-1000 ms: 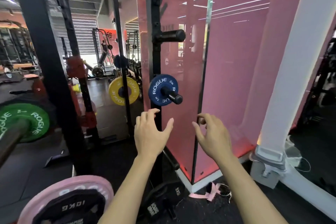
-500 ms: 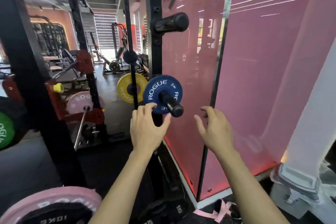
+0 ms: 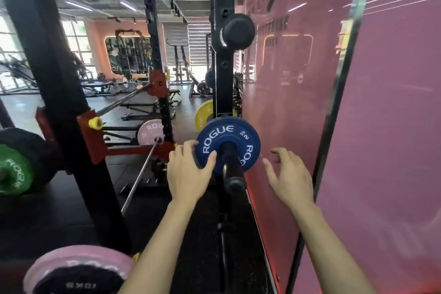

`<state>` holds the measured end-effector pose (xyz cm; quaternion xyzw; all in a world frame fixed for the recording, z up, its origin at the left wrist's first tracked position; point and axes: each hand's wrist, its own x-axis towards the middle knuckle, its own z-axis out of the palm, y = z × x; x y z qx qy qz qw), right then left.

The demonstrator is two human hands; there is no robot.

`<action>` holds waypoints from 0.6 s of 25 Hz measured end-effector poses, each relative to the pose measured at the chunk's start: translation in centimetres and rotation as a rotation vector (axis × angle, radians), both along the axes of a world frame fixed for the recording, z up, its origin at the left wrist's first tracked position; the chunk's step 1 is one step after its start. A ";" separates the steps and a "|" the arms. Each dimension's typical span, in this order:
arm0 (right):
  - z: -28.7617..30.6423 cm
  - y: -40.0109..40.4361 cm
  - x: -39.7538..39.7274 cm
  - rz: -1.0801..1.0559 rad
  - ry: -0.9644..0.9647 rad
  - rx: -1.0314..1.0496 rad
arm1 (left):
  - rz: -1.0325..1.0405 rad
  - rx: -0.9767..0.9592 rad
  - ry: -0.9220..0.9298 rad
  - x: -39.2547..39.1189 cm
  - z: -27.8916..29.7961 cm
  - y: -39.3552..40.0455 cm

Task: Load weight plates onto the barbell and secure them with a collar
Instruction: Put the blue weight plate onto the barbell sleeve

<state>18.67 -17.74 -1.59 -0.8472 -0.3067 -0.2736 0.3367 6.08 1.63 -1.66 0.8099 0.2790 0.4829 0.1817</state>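
Blue plate [image 3: 228, 137], white ROGUE lettering, hung on a black storage peg [image 3: 232, 169] sticking out of the black rack post [image 3: 223, 83]; peg end pointing toward the camera. Left hand [image 3: 188, 174] on the plate's left rim: fingers curled over the edge, thumb pressed flat on the blue face just beside the peg. Right hand [image 3: 290, 178] off the plate, close to its right side, fingers spread and loosely bent, holding nothing; pink wall panel [image 3: 386, 126] directly behind it. Second peg [image 3: 237, 31] higher on the same post, bare.

Yellow plate [image 3: 202, 114] partly hidden behind the post, beyond the blue one. Pink plate [image 3: 150, 131] farther left on a thin bar [image 3: 143, 176], near the red rack bracket [image 3: 95, 141]. Green plate [image 3: 15, 169] at left edge, backed by a black one. Another pink plate [image 3: 78, 272] at bottom left, by the left forearm, lettering blurred.
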 end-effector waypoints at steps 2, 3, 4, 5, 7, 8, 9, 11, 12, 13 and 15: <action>0.0 1.5 1.5 -0.001 0.015 0.005 | 0.011 0.018 0.009 1.3 -0.3 1.5; 0.0 2.3 2.1 0.004 0.021 0.007 | 0.020 0.024 0.019 1.8 -0.5 2.3; 0.0 3.1 2.6 0.014 0.021 0.001 | 0.032 0.023 0.028 2.3 -0.6 3.2; 0.0 3.9 3.2 0.024 0.015 -0.011 | 0.043 0.022 0.037 2.9 -0.6 4.0; 0.2 5.1 4.4 0.029 0.013 -0.031 | 0.048 0.037 0.067 3.9 -0.4 5.4; 0.3 5.7 5.0 0.028 0.014 -0.041 | 0.044 0.053 0.087 4.4 -0.3 6.1; 0.2 6.4 5.5 0.027 0.014 -0.052 | 0.036 0.069 0.103 4.7 -0.4 6.8; -0.1 7.2 6.5 0.026 0.023 -0.058 | 0.024 0.092 0.117 5.3 -0.6 7.8; -0.4 7.5 6.8 0.027 0.032 -0.048 | 0.027 0.096 0.126 5.5 -0.9 8.0; -0.7 7.6 7.0 0.028 0.037 -0.035 | 0.033 0.097 0.137 5.7 -1.1 8.0; -1.0 7.6 7.0 0.025 0.026 -0.019 | 0.054 0.104 0.146 6.0 -1.4 7.6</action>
